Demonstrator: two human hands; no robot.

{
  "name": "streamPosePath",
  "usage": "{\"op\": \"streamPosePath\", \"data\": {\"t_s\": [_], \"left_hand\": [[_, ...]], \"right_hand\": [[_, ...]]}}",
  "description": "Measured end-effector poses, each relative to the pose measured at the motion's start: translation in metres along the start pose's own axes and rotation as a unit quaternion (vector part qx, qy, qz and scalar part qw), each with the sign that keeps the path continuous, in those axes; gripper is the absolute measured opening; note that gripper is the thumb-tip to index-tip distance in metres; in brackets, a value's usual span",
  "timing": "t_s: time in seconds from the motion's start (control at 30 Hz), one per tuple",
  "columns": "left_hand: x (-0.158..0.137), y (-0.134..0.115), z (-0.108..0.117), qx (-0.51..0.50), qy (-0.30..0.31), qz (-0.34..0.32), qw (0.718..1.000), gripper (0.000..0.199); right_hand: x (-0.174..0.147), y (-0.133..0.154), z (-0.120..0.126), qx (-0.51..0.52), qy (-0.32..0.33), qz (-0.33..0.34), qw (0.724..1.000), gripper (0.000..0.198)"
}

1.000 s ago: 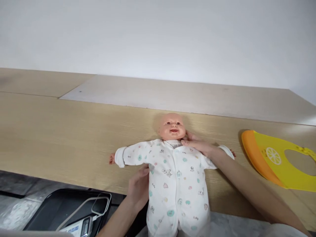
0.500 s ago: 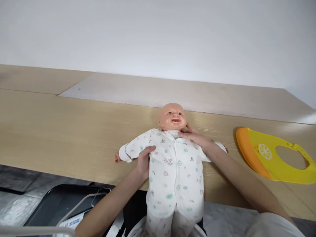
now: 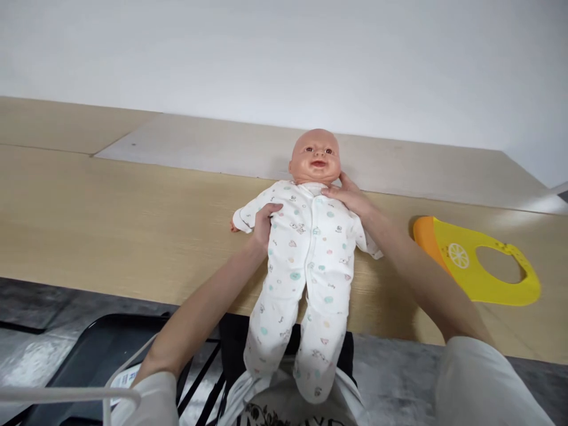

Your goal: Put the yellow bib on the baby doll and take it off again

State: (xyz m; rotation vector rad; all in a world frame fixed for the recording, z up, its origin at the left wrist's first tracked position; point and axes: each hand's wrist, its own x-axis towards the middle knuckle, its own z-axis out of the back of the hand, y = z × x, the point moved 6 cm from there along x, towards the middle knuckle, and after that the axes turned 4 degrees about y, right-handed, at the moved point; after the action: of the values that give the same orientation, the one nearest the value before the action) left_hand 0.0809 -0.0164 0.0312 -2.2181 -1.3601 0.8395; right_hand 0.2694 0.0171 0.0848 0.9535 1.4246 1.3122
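Note:
A baby doll in a white patterned sleepsuit lies face up over the wooden table, its legs hanging past the front edge towards me. My left hand grips the doll's side under the arm, thumb on the chest and fingers hidden behind the back. At the neck and shoulder on the other side, my right hand is wrapped round the doll, its thumb near the collar and its fingers behind the head. A yellow silicone bib with an orange pocket lies flat to the right of my right forearm.
The light wooden table runs along a white wall. A black chair stands below the table at left, with a white cable in front of it. Grey floor shows below the table edge.
Both hands have moved the doll away from me, towards the wall. Its head now overlaps the pale back strip, and more of its legs show. The bib lies where it was.

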Motion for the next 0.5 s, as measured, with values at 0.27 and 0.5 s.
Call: {"op": "streamPosePath", "data": {"t_s": [0.27, 0.5], "left_hand": [[0.048, -0.026, -0.016, -0.003, 0.048, -0.035, 0.998, 0.019], [0.099, -0.051, -0.004, 0.009, 0.021, -0.062, 0.998, 0.012]], "right_hand": [[0.052, 0.021, 0.019, 0.017, -0.022, 0.048, 0.998, 0.108], [0.106, 0.022, 0.031, 0.028, -0.035, 0.064, 0.997, 0.104]]}}
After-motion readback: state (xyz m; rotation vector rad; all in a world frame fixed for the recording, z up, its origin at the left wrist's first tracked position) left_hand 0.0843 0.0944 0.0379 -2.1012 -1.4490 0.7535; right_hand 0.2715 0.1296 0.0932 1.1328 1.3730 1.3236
